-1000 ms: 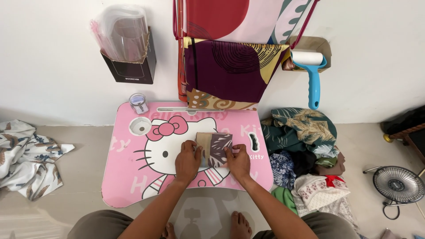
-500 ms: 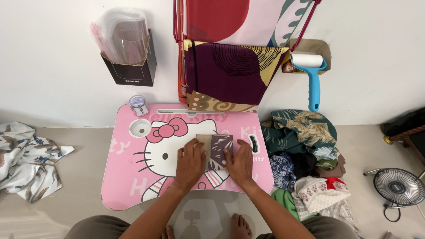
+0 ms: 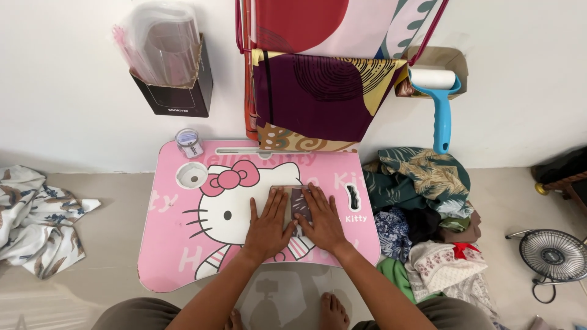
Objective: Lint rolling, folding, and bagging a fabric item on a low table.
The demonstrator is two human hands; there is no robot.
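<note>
A small folded piece of dark patterned cloth with a tan edge (image 3: 298, 201) lies on a pink lap table (image 3: 171, 244) printed with a cartoon cat. My left hand (image 3: 267, 225) lies flat on the cloth's left half, fingers spread. My right hand (image 3: 323, 219) lies flat on its right half. Both palms press it against the tabletop, and most of the cloth is hidden under them. My bare feet (image 3: 333, 310) show below the table's near edge.
A small clear jar (image 3: 189, 143) stands at the table's back left, by a round cup hole (image 3: 192, 175). Piled clothes (image 3: 422, 201) lie right of the table, crumpled cloth (image 3: 33, 214) at far left. Hanging fabrics (image 3: 318, 91), a blue lint roller (image 3: 438, 104), a black wall box of plastic bags (image 3: 171, 67), a small fan (image 3: 553, 256).
My hands have slid together over the cloth and flattened onto it. The cloth looks narrower and more covered than a second ago.
</note>
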